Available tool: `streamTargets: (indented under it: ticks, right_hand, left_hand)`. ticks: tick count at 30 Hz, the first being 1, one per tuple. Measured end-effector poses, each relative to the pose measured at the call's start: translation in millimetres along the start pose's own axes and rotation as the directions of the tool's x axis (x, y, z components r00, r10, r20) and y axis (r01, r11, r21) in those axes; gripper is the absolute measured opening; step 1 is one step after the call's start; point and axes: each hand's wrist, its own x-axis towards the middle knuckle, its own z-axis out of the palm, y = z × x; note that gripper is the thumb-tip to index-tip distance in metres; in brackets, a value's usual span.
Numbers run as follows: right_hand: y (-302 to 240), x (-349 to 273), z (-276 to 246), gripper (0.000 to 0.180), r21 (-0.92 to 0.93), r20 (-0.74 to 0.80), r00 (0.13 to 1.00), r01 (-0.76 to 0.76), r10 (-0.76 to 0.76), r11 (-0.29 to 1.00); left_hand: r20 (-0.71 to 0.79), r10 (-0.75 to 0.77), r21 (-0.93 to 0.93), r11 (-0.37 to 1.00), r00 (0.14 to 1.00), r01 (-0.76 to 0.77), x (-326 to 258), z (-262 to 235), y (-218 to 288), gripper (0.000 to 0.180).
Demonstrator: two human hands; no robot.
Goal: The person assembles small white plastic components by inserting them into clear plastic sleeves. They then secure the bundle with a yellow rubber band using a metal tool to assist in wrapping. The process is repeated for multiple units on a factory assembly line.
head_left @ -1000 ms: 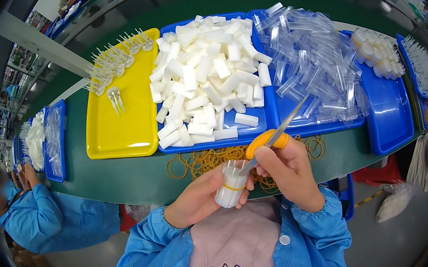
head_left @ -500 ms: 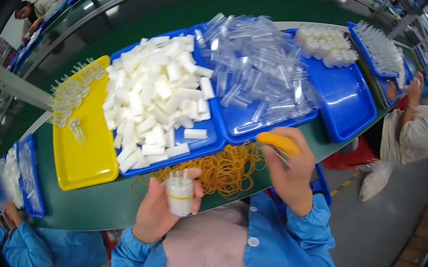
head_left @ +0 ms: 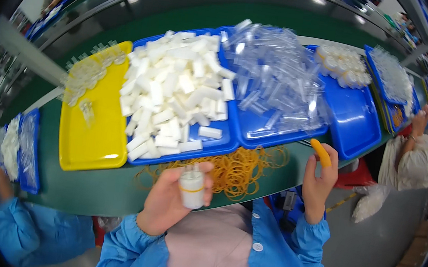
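My left hand (head_left: 164,199) is closed around a small bundle (head_left: 192,190) of white and clear pieces, standing upright with a yellow rubber band round its middle. Off to the right, my right hand (head_left: 319,185) is raised, its thumb and index finger apart and nothing between them. An orange finger cot (head_left: 320,152) covers that index finger. Loose yellow rubber bands (head_left: 236,174) lie in a heap on the green table edge, just beyond the bundle. Behind them, white foam-like blocks (head_left: 177,84) fill one blue tray, and clear plastic tubes (head_left: 278,77) are piled in another.
At the left, a yellow tray (head_left: 94,143) carries clear pieces. Banded bundles (head_left: 344,65) stand at the back of a blue tray (head_left: 359,131) on the right. Co-workers sit at both sides, one in a blue sleeve (head_left: 50,231) at lower left.
My right hand has moved right, away from the bundle and the rubber bands. The view has shifted a little; the bundle stays in my left hand.
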Motion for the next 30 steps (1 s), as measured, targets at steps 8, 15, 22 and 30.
streamTargets:
  ticks: [8, 15, 22, 30]
  right_hand:
    - [-118.1, -12.7, 15.1, 0.075, 0.252, 0.525, 0.712, 0.393, -0.466, 0.884]
    - [-114.2, -21.6, 35.5, 0.068, 0.24, 0.515, 0.727, 0.385, -0.453, 0.891]
    - [-101.2, -15.5, 33.4, 0.067, 0.427, 0.569, 0.728, 0.135, -0.382, 0.894]
    - [-103.2, -18.9, 34.7, 0.07, 0.364, 0.467, 0.752, 0.316, -0.465, 0.876]
  left_hand:
    - [-0.088, -0.114, 0.084, 0.989, 0.989, 0.122, 0.4, 26.4, -5.8, 0.056]
    - [-0.088, -0.136, 0.016, 0.99, 0.987, 0.138, -7.8, 27.6, 0.4, 0.054]
    - [0.007, -0.163, 0.289, 0.945, 0.987, 0.154, -7.0, 16.9, 7.4, 0.056]
    - [0.005, -0.039, 0.376, 0.926, 0.999, 0.035, -6.0, 12.8, -3.0, 0.052]
